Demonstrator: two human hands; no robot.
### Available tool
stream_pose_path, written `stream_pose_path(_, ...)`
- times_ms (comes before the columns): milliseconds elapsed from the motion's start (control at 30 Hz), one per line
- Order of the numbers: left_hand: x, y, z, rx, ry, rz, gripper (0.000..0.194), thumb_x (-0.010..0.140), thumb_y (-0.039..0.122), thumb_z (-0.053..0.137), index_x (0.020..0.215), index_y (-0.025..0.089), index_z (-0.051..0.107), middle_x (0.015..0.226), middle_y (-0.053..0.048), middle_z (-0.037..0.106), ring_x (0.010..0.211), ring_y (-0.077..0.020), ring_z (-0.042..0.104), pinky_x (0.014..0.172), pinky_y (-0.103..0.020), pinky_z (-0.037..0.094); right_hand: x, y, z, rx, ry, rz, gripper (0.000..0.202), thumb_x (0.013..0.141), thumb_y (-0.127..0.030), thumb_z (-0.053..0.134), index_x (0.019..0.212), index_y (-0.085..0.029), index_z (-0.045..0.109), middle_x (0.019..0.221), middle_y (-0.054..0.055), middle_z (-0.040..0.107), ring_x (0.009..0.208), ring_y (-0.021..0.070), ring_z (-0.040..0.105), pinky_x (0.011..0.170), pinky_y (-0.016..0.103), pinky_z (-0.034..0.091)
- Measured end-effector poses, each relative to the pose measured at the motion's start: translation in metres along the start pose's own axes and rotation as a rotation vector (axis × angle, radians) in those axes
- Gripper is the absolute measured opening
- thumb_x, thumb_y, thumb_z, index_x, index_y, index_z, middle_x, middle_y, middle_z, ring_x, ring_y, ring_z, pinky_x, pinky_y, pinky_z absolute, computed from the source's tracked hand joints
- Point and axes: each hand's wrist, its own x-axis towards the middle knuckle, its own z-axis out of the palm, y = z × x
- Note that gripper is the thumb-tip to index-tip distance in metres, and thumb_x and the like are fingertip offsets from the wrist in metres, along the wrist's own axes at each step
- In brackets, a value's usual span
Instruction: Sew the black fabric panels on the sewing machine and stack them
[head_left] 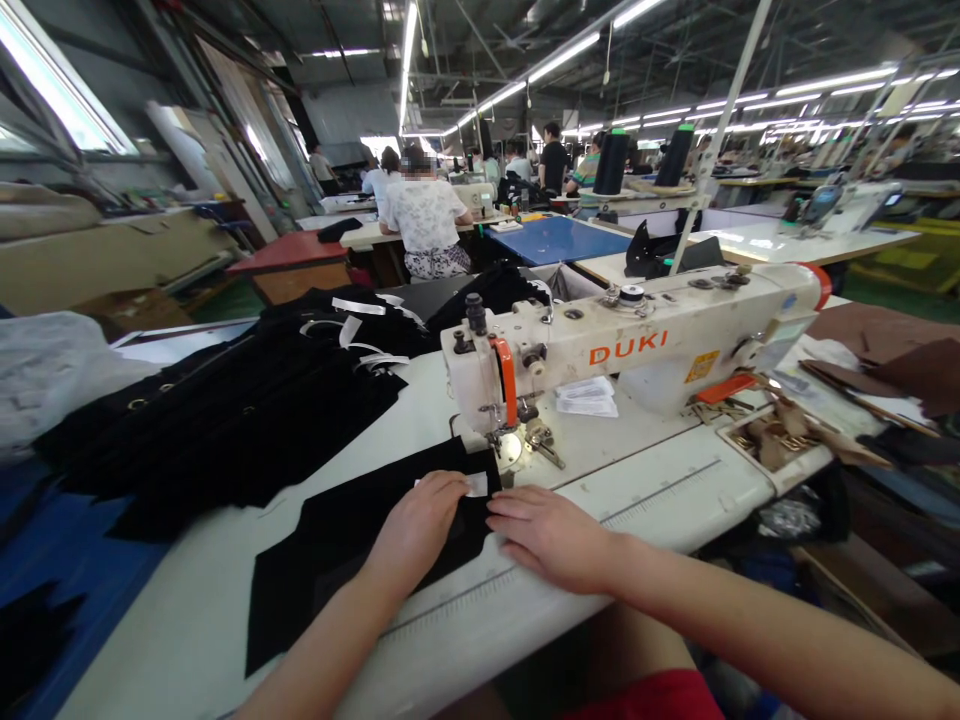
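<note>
A black fabric panel lies flat on the sewing machine table, its upper right corner beside the needle area. On it rests a small white label, partly covered by my left hand. The fingers of that hand are together and bent, holding the label down against the cloth. My right hand lies at the panel's right edge, fingers stretched out and fingertips touching the fabric. Just beyond both hands stands the white sewing machine with its presser foot and needle plate. The panel's underside is hidden.
A heap of black fabric pieces with white strips covers the table's left side. White labels are stacked on the machine bed. A tray of metal parts sits at right. People work at other tables beyond, including a seated person.
</note>
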Motion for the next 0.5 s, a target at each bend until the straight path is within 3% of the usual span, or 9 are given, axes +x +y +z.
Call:
stream_pose_path(133, 0.003, 0.0, -0.009, 0.068, -0.144, -0.005, 0.027, 0.086, 0.003, 0.045, 0.096, 0.016, 0.067, 0.098, -0.007, 0.071, 0.09, -0.0195, 0.066, 0.084, -0.034, 0.056, 0.007, 0.004, -0.001, -0.033, 0.002, -0.021, 0.028, 0.096, -0.026, 0.048, 0.114, -0.013, 0.065, 0.124, 0.01, 0.064, 0.117, 0.022, 0.056, 0.104, 0.035, 0.042)
stream_pose_path(233, 0.004, 0.0, -0.012, 0.103, -0.17, 0.013, 0.027, 0.086, 0.003, 0.046, 0.096, 0.015, 0.067, 0.098, -0.008, 0.071, 0.09, -0.02, 0.066, 0.084, -0.035, 0.055, 0.009, 0.006, -0.001, -0.042, 0.024, -0.043, 0.027, 0.096, -0.025, 0.047, 0.111, -0.014, 0.066, 0.122, 0.009, 0.065, 0.115, 0.0219, 0.057, 0.102, 0.035, 0.043)
stream_pose_path(333, 0.004, -0.001, -0.009, 0.087, -0.126, 0.013, 0.025, 0.089, 0.007, 0.044, 0.092, 0.017, 0.068, 0.093, -0.007, 0.071, 0.086, -0.0188, 0.065, 0.081, -0.033, 0.055, 0.008, 0.006, 0.0, -0.035, 0.049, -0.043, 0.026, 0.096, -0.024, 0.048, 0.11, -0.014, 0.067, 0.122, 0.01, 0.065, 0.114, 0.0214, 0.058, 0.101, 0.035, 0.044)
stream_pose_path(500, 0.001, -0.003, -0.001, -0.037, 0.073, -0.095, 0.027, 0.095, 0.022, 0.042, 0.085, 0.018, 0.067, 0.085, -0.006, 0.07, 0.081, -0.0177, 0.065, 0.078, -0.031, 0.055, 0.005, 0.008, 0.003, 0.008, 0.074, -0.016, 0.026, 0.095, -0.024, 0.048, 0.11, -0.015, 0.067, 0.121, 0.01, 0.066, 0.114, 0.0208, 0.058, 0.101, 0.035, 0.044)
